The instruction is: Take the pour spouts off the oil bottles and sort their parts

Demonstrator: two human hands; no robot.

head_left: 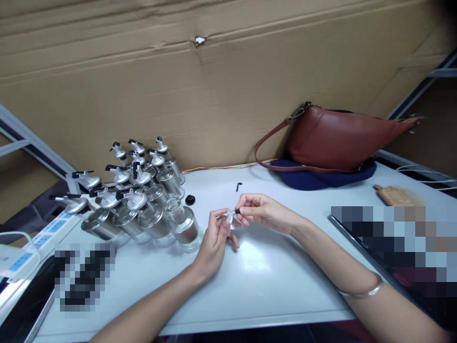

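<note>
My left hand (216,233) is closed around a silver bottle pourer (231,220), whose narrow end points up. My right hand (262,212) pinches a small black flip cap (237,211) at the tip of that pourer. Whether the cap is seated on the tip cannot be made out. Just left of my hands stands a glass bottle (186,227) with a metal sleeve and no pourer in its neck. Behind my hands a loose black flip cap (239,186) lies on the white table (282,290), and a round black stopper (190,199) lies near the bottles.
Several sleeved bottles with pourers (135,205) crowd the left side. A brown handbag (332,138) rests on a dark blue cap (310,178) at the back right. Blurred-out devices lie at both sides, with a power strip (46,238) at left. Cardboard (228,95) walls the back.
</note>
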